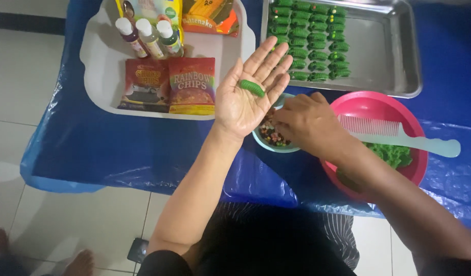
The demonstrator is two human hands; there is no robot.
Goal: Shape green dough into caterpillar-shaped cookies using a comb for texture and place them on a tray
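Blue plastic sheet [118,148] over table, pale tiled floor [20,76], left hand [248,97] spread (ridged green dough piece [252,88] on palm)

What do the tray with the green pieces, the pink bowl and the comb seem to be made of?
The tray looks like metal, probably stainless steel: grey, with a dull sheen and a rolled rim. The pink bowl looks like smooth moulded plastic with an even, bright colour. The comb also seems plastic: pale, slightly translucent, with thin moulded teeth.

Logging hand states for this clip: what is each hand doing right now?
Left hand: open, palm up, green dough piece lying on it.
Right hand: fingers in the small bowl; grip cannot be told.
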